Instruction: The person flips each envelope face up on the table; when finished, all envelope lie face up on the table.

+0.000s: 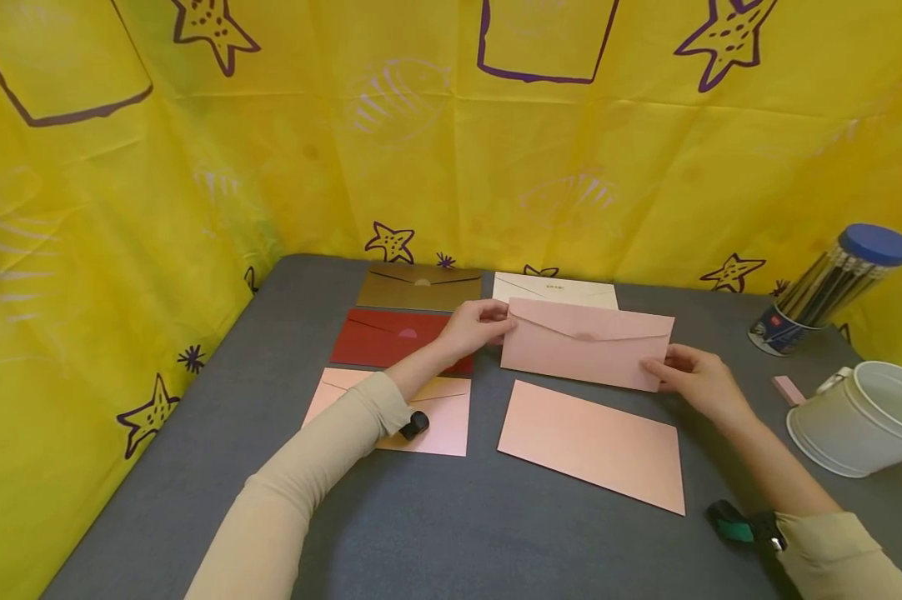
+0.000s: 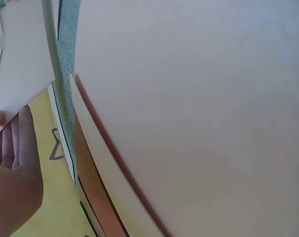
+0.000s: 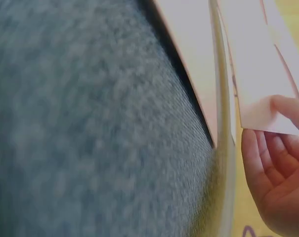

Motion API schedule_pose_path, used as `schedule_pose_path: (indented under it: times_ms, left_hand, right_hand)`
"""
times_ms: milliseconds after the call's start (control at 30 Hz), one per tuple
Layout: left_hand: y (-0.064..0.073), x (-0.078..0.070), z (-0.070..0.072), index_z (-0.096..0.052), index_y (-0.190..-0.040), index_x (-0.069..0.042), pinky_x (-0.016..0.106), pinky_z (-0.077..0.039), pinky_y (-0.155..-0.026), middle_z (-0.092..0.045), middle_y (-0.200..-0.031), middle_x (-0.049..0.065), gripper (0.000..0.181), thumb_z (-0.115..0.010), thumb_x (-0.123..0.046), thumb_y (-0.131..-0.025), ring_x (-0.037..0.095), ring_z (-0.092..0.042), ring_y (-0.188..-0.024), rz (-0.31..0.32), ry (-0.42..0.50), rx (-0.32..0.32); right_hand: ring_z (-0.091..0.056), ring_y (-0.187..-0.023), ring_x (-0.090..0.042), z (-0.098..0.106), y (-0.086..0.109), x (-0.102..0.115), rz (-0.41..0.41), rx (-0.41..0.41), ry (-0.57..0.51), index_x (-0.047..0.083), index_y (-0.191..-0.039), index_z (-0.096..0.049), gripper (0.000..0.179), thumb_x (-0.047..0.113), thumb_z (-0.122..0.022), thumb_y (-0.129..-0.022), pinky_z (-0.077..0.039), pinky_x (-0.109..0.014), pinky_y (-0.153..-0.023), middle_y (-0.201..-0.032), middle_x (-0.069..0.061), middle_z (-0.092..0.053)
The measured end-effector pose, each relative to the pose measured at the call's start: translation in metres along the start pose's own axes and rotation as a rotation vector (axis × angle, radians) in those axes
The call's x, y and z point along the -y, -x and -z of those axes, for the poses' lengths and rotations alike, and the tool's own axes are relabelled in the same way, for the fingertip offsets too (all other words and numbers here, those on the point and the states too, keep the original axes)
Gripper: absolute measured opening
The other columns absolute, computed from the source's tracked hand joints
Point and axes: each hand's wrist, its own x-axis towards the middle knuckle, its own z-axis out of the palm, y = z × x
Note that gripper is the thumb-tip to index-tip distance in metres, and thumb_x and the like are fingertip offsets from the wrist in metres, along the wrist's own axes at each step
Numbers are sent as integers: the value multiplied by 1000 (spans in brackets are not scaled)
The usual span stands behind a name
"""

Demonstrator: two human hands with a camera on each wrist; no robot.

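Both hands hold a pale pink envelope [image 1: 586, 346] by its short ends, its flap side toward me. My left hand [image 1: 478, 327] pinches the left end between thumb and fingers. At the lower right corner, my right hand [image 1: 693, 379] grips with the thumb on the front and the fingers behind, as the right wrist view also shows. The envelope overlaps the lower part of a white envelope [image 1: 556, 287] behind it. Nearer me lies a plain peach-pink envelope [image 1: 593, 442], flap side hidden. Under the left forearm is another light pink envelope [image 1: 439, 417].
A gold envelope [image 1: 421, 287] and a red envelope [image 1: 376, 337] lie at the back left. On the right stand a white bucket [image 1: 834, 425], a pink eraser-like block [image 1: 788, 390] and a pencil tub [image 1: 789, 329] with a blue lid. A yellow patterned cloth [image 1: 451, 167] hangs behind the grey table.
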Motion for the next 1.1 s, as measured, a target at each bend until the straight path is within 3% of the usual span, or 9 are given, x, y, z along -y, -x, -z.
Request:
schedule_pose_path:
  times_ms: [200,367,533,833,1100]
  left_hand:
    - [1,4,4,-62,-126,-1,29,-57,-75,-67,-110,14,38,-71,-9,-90,22,-68,-91,94,25,-39]
    - [4,6,6,-61,-127,-3,29,-57,-75,-65,-105,13,38,-70,-6,-89,21,-67,-86,126,28,-59]
    - [7,7,7,-59,-129,-4,29,-57,-75,-63,-100,12,42,-71,-4,-89,20,-67,-84,149,18,-79]
    - [13,5,8,-59,-129,-4,27,-56,-77,-64,-98,10,46,-73,-5,-86,20,-65,-84,162,-127,-116]
    - [14,7,8,-58,-131,-3,28,-54,-82,-67,-102,10,51,-75,-7,-82,21,-64,-87,107,-295,-101]
  right_hand:
    - [-66,-86,-24,-6,-5,4,-23,5,19,-5,-129,-54,64,47,-63,-92,-53,-19,-70,-107,-22,-64]
    - [-64,-86,-27,-10,-9,6,-26,4,54,-6,-129,-52,67,48,-65,-91,-53,-20,-68,-102,-19,-63]
    - [-60,-90,-30,-12,-13,7,-36,34,105,-6,-135,-47,73,50,-63,-91,-52,-29,-72,-108,-22,-61]
    - [-55,-96,-35,-15,-20,12,-40,67,150,-11,-139,-41,79,49,-64,-92,-51,-36,-76,-113,-24,-56]
    - [-56,-96,-34,-18,-22,12,-33,71,168,-10,-138,-43,78,47,-66,-90,-49,-39,-77,-113,-23,-57]
